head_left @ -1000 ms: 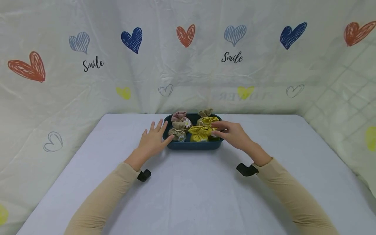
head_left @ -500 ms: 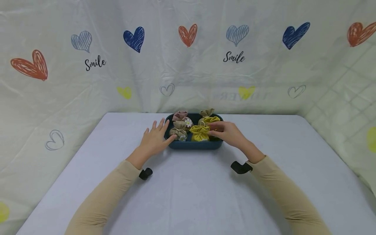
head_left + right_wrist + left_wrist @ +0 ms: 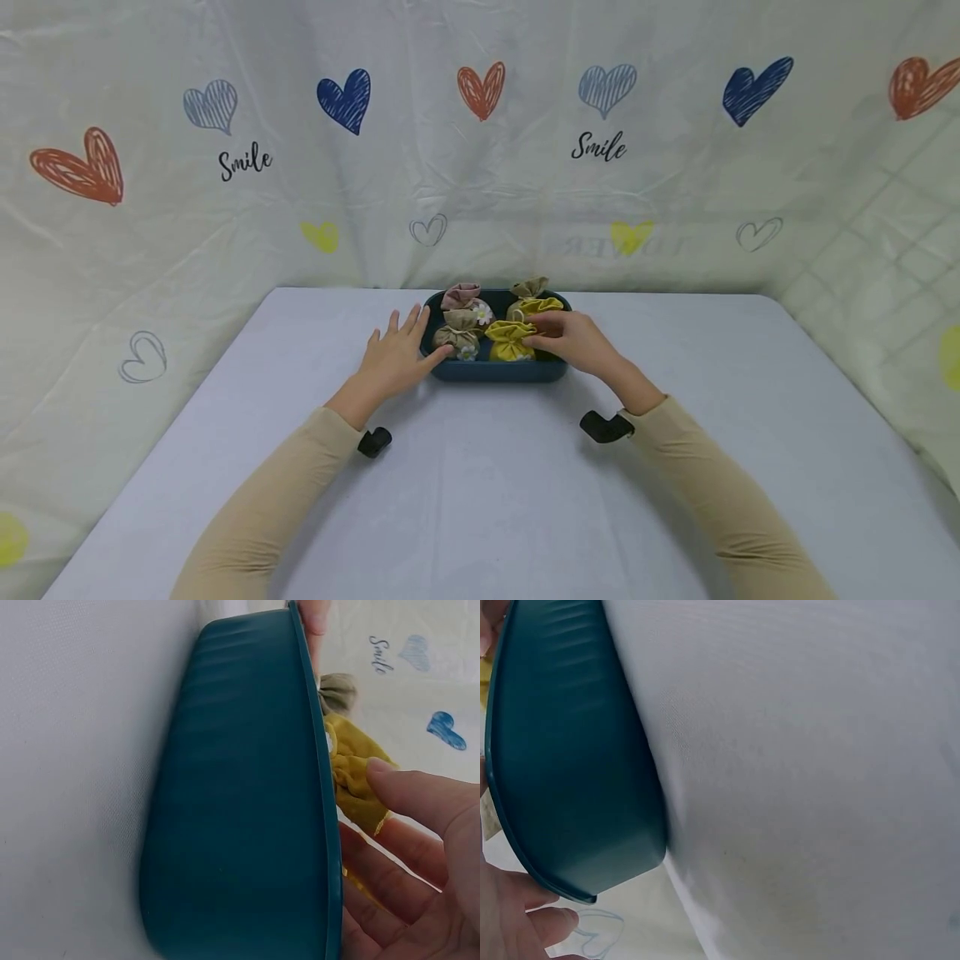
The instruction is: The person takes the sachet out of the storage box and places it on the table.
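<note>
A dark teal basket [image 3: 498, 372] at the back of the table holds several small drawstring pouches. Spread fingers of my left hand [image 3: 393, 360] lie along the basket's left end, the thumb over its front rim by a brown pouch [image 3: 454, 340]. At the right end, my right hand [image 3: 576, 340] reaches over the rim and pinches the gathered top of the front yellow pouch [image 3: 508, 340]. The right wrist view shows the thumb on that yellow pouch's [image 3: 356, 780] ruffle, fingers behind it. A second yellow pouch [image 3: 543, 306] is partly hidden by this hand.
A pink pouch [image 3: 461, 296] with a white flower sits back left in the basket, an olive pouch [image 3: 529, 287] back right. White cloth covers the table [image 3: 480, 483]. Behind the table hangs a curtain [image 3: 525, 183] printed with hearts.
My right hand has moved a little left, from above the right-hand yellow pouch to the front yellow pouch's top. The left hand stays at the basket's left end.
</note>
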`<state>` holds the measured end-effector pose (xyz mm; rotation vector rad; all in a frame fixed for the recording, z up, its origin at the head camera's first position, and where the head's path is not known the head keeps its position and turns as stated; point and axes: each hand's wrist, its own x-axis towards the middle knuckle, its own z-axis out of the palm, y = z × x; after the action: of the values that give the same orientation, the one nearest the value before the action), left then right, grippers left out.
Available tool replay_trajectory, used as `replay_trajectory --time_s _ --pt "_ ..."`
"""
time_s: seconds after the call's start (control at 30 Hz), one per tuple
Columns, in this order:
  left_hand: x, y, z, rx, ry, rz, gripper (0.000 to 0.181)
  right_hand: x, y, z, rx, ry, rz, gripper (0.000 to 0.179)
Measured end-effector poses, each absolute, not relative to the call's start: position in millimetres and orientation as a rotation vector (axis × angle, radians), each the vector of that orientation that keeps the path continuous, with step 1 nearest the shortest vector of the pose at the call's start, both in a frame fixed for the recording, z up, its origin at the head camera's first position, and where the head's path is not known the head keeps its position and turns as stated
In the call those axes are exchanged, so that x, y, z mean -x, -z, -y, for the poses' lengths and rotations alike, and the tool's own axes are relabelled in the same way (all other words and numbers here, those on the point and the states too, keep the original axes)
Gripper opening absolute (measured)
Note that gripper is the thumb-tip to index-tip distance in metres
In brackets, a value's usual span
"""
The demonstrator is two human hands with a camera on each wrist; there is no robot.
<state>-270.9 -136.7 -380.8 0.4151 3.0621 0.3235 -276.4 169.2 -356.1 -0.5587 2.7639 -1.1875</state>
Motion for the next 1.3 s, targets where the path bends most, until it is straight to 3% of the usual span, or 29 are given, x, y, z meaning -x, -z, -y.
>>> replay_trajectory --time_s 0.83,1.3 --pt "275 384 135 -0.376 -0.285 -3.037 0.092 276 362 -166 0.563 1.206 -2.766 0.050" --pt "274 382 135 -0.369 -0.277 -3.028 0.096 279 368 -162 0.559 1.217 -2.839 0.030"
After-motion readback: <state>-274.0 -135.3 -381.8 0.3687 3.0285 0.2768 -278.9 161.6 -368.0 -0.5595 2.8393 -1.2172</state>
